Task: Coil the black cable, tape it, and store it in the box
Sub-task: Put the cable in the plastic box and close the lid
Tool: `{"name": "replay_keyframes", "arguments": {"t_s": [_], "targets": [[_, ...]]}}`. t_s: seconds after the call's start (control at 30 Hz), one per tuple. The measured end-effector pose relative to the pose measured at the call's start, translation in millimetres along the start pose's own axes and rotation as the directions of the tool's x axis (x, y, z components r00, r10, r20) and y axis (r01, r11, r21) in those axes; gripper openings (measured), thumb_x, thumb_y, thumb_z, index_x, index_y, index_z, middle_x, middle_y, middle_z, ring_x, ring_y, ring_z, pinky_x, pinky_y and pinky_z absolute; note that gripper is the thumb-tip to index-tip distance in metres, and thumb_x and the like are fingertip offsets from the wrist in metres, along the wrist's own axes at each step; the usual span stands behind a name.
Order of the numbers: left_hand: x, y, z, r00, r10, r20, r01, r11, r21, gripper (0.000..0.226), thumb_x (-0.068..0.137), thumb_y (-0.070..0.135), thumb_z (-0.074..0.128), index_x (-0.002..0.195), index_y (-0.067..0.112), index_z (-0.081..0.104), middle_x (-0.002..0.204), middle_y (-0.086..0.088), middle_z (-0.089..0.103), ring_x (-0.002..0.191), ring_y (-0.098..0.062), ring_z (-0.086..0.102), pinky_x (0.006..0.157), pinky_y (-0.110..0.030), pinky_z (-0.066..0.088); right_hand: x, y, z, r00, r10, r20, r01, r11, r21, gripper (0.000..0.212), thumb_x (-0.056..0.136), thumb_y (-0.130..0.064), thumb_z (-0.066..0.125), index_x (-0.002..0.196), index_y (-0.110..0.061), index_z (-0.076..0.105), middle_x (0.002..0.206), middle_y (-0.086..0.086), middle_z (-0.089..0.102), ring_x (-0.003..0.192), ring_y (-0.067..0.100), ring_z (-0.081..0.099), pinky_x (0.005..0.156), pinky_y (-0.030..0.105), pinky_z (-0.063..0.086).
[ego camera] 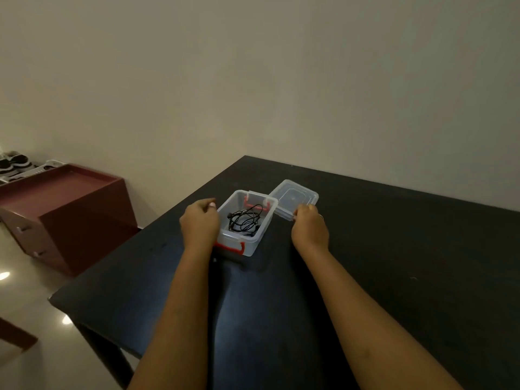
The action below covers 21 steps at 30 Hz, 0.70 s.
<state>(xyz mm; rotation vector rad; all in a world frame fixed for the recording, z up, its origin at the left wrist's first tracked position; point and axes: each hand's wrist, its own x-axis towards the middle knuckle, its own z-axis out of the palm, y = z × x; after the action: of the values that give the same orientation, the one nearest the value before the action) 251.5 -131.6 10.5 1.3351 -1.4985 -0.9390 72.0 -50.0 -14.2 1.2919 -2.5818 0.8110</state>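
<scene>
A clear plastic box (263, 237) with red latches stands open on the black table (394, 249). Inside it lies the black cable (245, 219) in a loose tangle. The clear lid (295, 198) lies flat on the table just right of the box. My left hand (200, 225) rests against the box's left side, fingers curled at its rim. My right hand (309, 226) pinches the lid's near edge. No tape is visible.
The table's left edge and near-left corner (53, 298) drop to a glossy floor. A dark red cabinet (70, 215) stands to the left against the wall, with shoes (14, 164) behind it.
</scene>
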Motion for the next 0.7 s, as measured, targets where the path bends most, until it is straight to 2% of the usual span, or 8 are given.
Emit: {"name": "replay_keyframes", "arguments": {"t_s": [0.07,0.17,0.27,0.37,0.4,0.53,0.7], "targets": [[-3.5,-2.6,-1.6,0.999,-0.041,0.007,0.042,0.988,-0.147,0.030,0.096,0.019,0.046,0.121,0.015,0.062,0.125,-0.007,0.059,0.108,-0.021,0.052,0.093,-0.034,0.042,0.5,-3.2,-7.1,0.996,0.089,0.004,-0.089,0.991,0.103,0.016,0.094,-0.008,0.051,0.108,-0.009,0.057,0.115,0.009,0.054,0.093,0.019,0.058,0.074,0.027,0.047],[-6.5,-4.8,0.9,0.998,-0.045,0.040,0.054,0.966,-0.253,0.029,0.096,0.023,0.048,0.120,0.016,0.062,0.121,-0.006,0.060,0.101,-0.018,0.054,0.090,-0.035,0.047,6.6,-12.5,-16.2,0.986,0.163,0.033,-0.166,0.970,0.180,0.018,0.094,-0.009,0.052,0.110,-0.007,0.059,0.116,0.012,0.058,0.097,0.021,0.061,0.083,0.030,0.052],[-8.8,-9.7,2.9,0.993,-0.074,0.088,0.097,0.946,-0.308,0.028,0.095,0.020,0.050,0.119,0.016,0.063,0.117,-0.008,0.062,0.101,-0.022,0.058,0.092,-0.044,0.051,7.6,-20.0,-19.4,0.988,0.116,0.097,-0.125,0.988,0.093,0.021,0.093,-0.013,0.056,0.113,-0.007,0.060,0.117,0.012,0.059,0.101,0.024,0.061,0.086,0.038,0.054],[-9.2,-13.6,4.1,0.992,-0.063,0.109,0.093,0.947,-0.307,0.029,0.095,0.014,0.048,0.119,0.015,0.063,0.112,-0.005,0.062,0.102,-0.023,0.059,0.093,-0.044,0.051,-2.2,-18.2,-14.8,0.983,0.070,0.171,-0.059,0.996,-0.068,0.035,0.091,-0.027,0.062,0.121,-0.012,0.056,0.125,0.008,0.050,0.110,0.027,0.053,0.080,0.035,0.049],[-9.1,-13.7,4.7,0.992,-0.063,0.109,0.095,0.944,-0.315,0.029,0.095,0.013,0.047,0.118,0.015,0.064,0.109,-0.004,0.062,0.101,-0.023,0.058,0.093,-0.043,0.051,-6.0,-16.4,-12.4,0.983,0.065,0.174,-0.043,0.991,-0.124,0.033,0.090,-0.028,0.063,0.119,-0.012,0.058,0.124,0.008,0.050,0.111,0.027,0.052,0.076,0.035,0.047],[-9.2,-14.4,8.8,0.991,-0.080,0.112,0.115,0.927,-0.357,0.028,0.096,0.013,0.046,0.114,0.017,0.066,0.105,-0.001,0.060,0.096,-0.021,0.058,0.088,-0.040,0.052,-16.8,-15.3,-6.5,0.999,-0.015,0.044,0.024,0.976,-0.216,0.013,0.093,-0.015,0.057,0.104,-0.011,0.062,0.108,0.009,0.059,0.100,0.023,0.055,0.069,0.031,0.051],[-9.3,-14.8,13.0,0.990,-0.077,0.121,0.116,0.924,-0.364,0.027,0.097,0.013,0.044,0.113,0.017,0.065,0.103,0.000,0.059,0.097,-0.022,0.058,0.087,-0.040,0.053,-20.9,-16.6,-8.7,0.995,-0.090,0.033,0.096,0.962,-0.256,0.023,0.093,-0.011,0.057,0.115,-0.008,0.057,0.114,0.011,0.057,0.106,0.024,0.054,0.074,0.032,0.051]]}}
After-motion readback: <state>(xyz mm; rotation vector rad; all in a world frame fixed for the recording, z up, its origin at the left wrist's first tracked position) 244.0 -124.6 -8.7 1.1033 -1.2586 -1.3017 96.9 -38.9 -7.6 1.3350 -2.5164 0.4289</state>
